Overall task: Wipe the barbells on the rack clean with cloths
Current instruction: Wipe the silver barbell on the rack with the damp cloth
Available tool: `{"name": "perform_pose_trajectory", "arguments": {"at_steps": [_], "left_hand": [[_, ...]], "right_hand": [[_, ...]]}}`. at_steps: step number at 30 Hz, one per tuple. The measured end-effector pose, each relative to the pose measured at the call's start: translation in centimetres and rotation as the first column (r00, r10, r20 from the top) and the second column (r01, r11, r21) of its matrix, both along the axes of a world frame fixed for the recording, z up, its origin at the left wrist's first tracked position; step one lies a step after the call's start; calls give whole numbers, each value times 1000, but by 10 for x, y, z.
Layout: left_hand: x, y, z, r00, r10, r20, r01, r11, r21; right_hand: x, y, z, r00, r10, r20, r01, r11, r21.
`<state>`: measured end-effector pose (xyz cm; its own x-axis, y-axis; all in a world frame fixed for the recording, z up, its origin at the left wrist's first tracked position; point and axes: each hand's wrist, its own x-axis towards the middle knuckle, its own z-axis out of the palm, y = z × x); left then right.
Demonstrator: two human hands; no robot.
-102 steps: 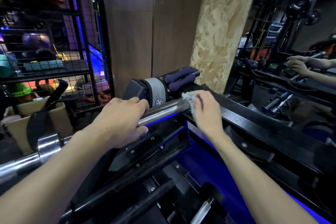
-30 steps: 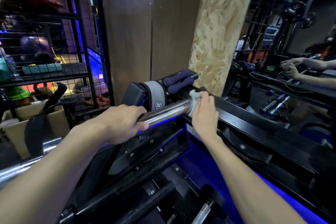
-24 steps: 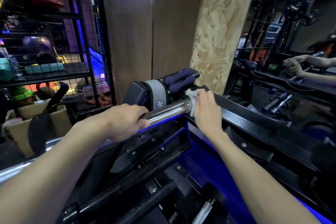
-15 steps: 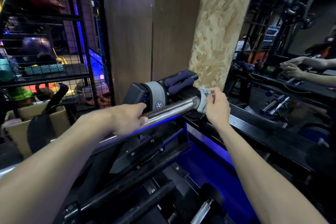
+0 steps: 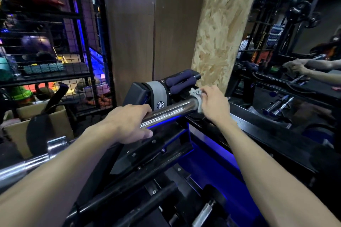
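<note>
Since half a second ago the right hand point(image 5: 214, 105) has slid its cloth point(image 5: 197, 97) back onto the tip of the barbell point(image 5: 169, 112), where earlier it sat just off the end; a chrome collar point(image 5: 56, 143) on the bar now shows at lower left, hidden a moment before.

At far left, a cardboard box point(image 5: 16, 131) stands on the floor with a dark curved strap or handle sticking out of it, though the dim light leaves its other contents unclear. Behind it a wire-mesh shelf unit point(image 5: 86, 46) holds a teal mat, a purple ball and other blurred gear.

Next, the left hand point(image 5: 129, 125) grips the chrome shaft, fingers curled over the top and thumb underneath. The barbell runs from lower left up to the right across a black rack point(image 5: 158, 145). Beyond it lies a grey-strapped pad with purple handles point(image 5: 181, 82). At the bar's end the right hand's fingers clamp the pale cloth around the tip. A mirror point(image 5: 295, 61) at right reflects both arms.
</note>
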<state>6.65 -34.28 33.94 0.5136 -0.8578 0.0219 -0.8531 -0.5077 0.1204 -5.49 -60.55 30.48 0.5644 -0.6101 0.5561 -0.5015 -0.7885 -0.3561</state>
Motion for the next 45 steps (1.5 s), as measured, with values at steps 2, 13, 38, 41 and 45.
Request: {"name": "perform_pose_trajectory", "arguments": {"at_steps": [2,13,38,41,45], "left_hand": [[1,-1,1,1000,6,-7,-6,1000,-2],[11,6,14,974,-79,-213,98,992,83],[-199,277,-26,869,70,-490,-407,664,-627],[-215,303,-39,863,130,-488,-453,628,-633],[-229,334,-43,853,149,-499,-468,640,-609]], "right_hand": [[5,15,0,998,51,-30,-52,997,-52],[-14,22,-27,973,-40,225,-12,975,224],[-124,383,-16,666,361,653,-743,240,625],[-143,413,-22,667,349,659,-725,97,682],[-166,432,-19,628,401,667,-712,-50,701]]}}
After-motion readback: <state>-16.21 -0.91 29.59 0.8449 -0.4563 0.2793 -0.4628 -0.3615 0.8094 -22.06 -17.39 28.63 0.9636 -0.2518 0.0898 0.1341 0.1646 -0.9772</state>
